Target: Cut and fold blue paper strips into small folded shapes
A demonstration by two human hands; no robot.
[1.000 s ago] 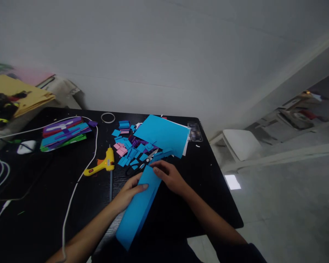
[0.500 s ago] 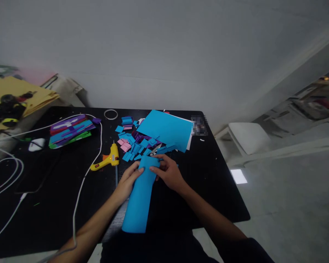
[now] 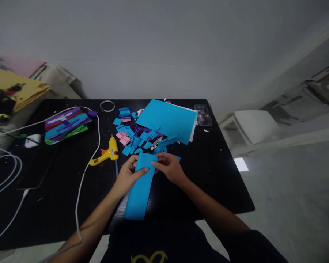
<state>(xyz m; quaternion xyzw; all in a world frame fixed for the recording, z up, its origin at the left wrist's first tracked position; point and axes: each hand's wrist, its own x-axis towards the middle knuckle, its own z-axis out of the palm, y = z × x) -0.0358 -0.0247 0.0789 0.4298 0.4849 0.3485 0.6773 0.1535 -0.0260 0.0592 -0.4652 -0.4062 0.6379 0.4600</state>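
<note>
Handling the blue paper [image 3: 138, 193] well needs light pressure, left hand [image 3: 128, 176] and right hand [image 3: 170, 168] both pinching it near its far end.

Garment [image 3: 159, 235], one, near-black with a navy cast; front bearing a yellow motif [image 3: 159, 252] of thick rounded strokes, cropped below. Right sleeve [image 3: 253, 243], same dark cloth, ending about the elbow. Forearms [image 3: 208, 206], bare. Left hand [image 3: 128, 176] and right hand [image 3: 171, 168], likewise bare.

We saw dim light, a glaring patch [image 3: 240, 164] on the floor [image 3: 287, 190], blurred side edges and one pixelated spot [image 3: 203, 115]
</note>
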